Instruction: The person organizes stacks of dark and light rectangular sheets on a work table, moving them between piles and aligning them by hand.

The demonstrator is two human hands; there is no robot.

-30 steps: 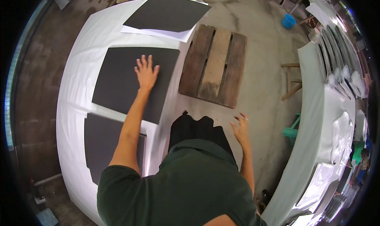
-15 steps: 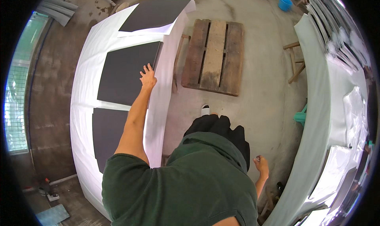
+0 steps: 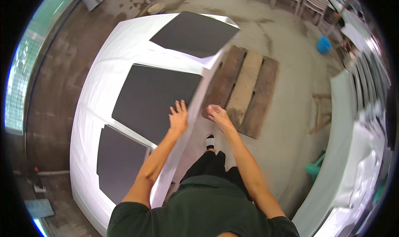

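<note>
My left hand [image 3: 178, 120] is open, fingers spread, at the right edge of the middle stack of dark flat sheets [image 3: 154, 96]; whether it presses on the sheets or hovers is hard to tell. My right hand [image 3: 218, 113] is closed, its fingers curled in, in the air just right of the table edge. Anything inside it is hidden. Farther along the table lies another dark sheet [image 3: 195, 34] on white material. Nearer to me is a third dark stack [image 3: 121, 164]. All rest on a long table with a white cover [image 3: 89, 106].
A wooden plank pallet [image 3: 246, 96] lies on the floor right of the table. A second covered table [image 3: 332, 154] on the right carries silvery sheets [image 3: 365, 81]. Wooden stool [image 3: 321, 112], green plastic stool [image 3: 316, 168], blue bucket [image 3: 323, 45] and chairs [image 3: 314, 4] stand about.
My right hand has come up from low at my right side to beside the table. The left hand stays by the middle stack's edge. The view has turned, tilting the tables.
</note>
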